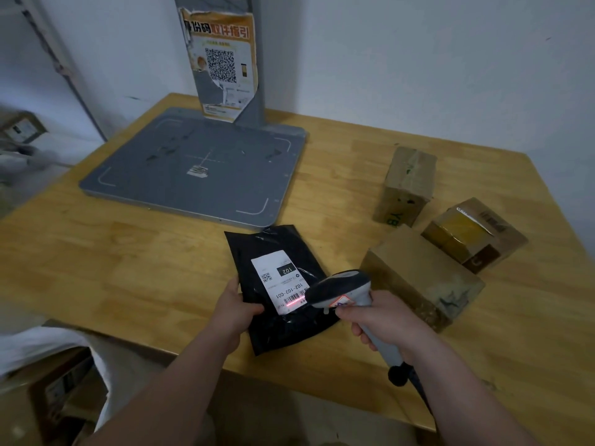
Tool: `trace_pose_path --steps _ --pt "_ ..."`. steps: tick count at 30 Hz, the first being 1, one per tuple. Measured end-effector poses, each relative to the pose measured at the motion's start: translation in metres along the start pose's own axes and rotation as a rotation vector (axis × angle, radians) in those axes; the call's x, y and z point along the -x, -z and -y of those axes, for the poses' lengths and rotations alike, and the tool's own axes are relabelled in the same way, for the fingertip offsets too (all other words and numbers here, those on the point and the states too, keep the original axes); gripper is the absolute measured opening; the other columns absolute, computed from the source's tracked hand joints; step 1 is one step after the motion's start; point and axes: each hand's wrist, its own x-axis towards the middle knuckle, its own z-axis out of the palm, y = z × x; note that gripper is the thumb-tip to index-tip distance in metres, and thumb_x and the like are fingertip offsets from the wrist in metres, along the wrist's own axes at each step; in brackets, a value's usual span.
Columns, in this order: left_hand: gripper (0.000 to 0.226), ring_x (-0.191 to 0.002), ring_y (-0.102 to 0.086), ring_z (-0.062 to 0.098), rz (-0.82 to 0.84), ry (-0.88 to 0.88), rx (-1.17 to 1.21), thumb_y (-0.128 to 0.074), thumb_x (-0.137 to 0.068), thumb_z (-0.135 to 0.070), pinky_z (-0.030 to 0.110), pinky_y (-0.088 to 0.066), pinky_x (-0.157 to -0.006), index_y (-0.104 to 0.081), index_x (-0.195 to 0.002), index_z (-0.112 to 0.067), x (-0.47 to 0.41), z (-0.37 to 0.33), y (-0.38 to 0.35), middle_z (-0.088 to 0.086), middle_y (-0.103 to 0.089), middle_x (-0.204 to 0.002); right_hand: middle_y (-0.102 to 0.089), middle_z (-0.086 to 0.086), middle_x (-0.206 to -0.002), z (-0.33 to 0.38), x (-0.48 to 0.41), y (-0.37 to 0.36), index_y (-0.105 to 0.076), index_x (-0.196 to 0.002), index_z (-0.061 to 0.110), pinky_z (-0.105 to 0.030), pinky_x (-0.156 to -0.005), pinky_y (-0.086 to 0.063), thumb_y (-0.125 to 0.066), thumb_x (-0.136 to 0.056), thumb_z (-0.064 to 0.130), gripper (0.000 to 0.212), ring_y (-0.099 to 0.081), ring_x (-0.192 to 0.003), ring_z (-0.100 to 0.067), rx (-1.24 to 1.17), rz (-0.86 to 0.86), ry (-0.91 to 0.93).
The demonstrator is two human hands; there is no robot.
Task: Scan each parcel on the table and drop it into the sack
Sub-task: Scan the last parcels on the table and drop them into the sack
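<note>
A wooden table (128, 252) is viewed from above, with two bare forearms reaching in from the bottom of the frame. Just below centre, a black mailer (291, 329) is pinched at its left edge by the left hand (233, 312), thumb on top and fingers hidden beneath; whether its far end rests on the table cannot be told. A white label (277, 278) faces up on it. A scanner (341, 286) is gripped by its handle in the right hand (383, 320), fingers wrapped round, its head held just over the label's lower right corner. A red line (294, 303) is cast across the barcode there. At the right of the frame three more parcels are set close together: a near box (418, 278), a tall box (405, 185) and a taped box (473, 233). A grey plate (199, 165) with a torn poster (222, 59) on its post is seen at upper centre. The white sack (48, 341) gapes at the lower left, below the table edge, with what look like boxes inside. The scan is judged to be under way. A failed read could be caused by glare or a wrinkle on the glossy film, or by the beam being clipped at the barcode's end. The limp mailer could be lost from so slight a pinch, and the sack's sagging mouth could be missed on the drop.
</note>
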Motion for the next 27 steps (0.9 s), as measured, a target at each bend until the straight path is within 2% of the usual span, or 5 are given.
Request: trace_pose_path --steps 7,13,18,23,27 --pt "0.061 -0.086 -0.062 0.019 -0.011 0.014 0.034 -0.054 -0.085 0.016 0.035 -0.053 -0.069 -0.044 -0.134 -0.018 -0.005 0.005 0.000 0.002 -0.064 -0.094 -0.056 -0.003 -0.061 0.003 0.002 0.001 -0.064 -0.080 0.009 -0.021 -0.042 -0.038 -0.070 -0.087 0.022 0.016 -0.049 -0.048 -0.012 -0.021 -0.001 0.027" --pt "0.046 -0.096 -0.064 0.024 -0.016 0.051 0.084 -0.059 -0.087 0.009 0.038 -0.053 -0.074 -0.052 -0.124 -0.017 -0.008 0.009 -0.001 0.008 -0.066 -0.110 -0.055 -0.003 -0.059 0.006 0.004 0.002 -0.064 -0.081 0.007 -0.021 -0.042 -0.037 -0.070 -0.086 0.021 0.016 -0.048 -0.046 -0.012 -0.024 0.022 0.021" --pt "0.029 -0.089 -0.064 0.020 0.009 0.095 0.138 -0.056 -0.094 -0.005 0.034 -0.052 -0.071 -0.055 -0.123 -0.009 -0.006 0.005 -0.005 0.006 -0.067 -0.103 -0.055 -0.004 -0.059 0.007 0.007 0.004 -0.063 -0.080 0.008 -0.022 -0.043 -0.037 -0.070 -0.087 0.020 0.016 -0.047 -0.046 -0.012 -0.039 0.032 0.015" --pt "0.023 -0.094 -0.065 0.024 0.051 0.083 0.249 -0.049 -0.099 -0.009 0.040 -0.053 -0.079 -0.056 -0.120 -0.013 0.007 -0.007 -0.002 0.008 -0.069 -0.106 -0.056 -0.004 -0.059 0.013 0.006 -0.001 -0.065 -0.084 0.006 -0.024 -0.044 -0.037 -0.070 -0.087 0.020 0.015 -0.047 -0.050 -0.015 -0.058 0.044 0.068" --pt "0.016 -0.089 -0.069 0.029 -0.004 0.067 0.331 -0.048 -0.100 -0.015 0.043 -0.056 -0.066 -0.057 -0.111 -0.024 0.022 -0.019 0.024 0.010 -0.070 -0.103 -0.057 -0.003 -0.059 0.031 -0.001 -0.020 -0.062 -0.077 0.011 -0.023 -0.046 -0.038 -0.071 -0.087 0.022 0.017 -0.050 -0.049 -0.013 -0.077 0.091 0.100"
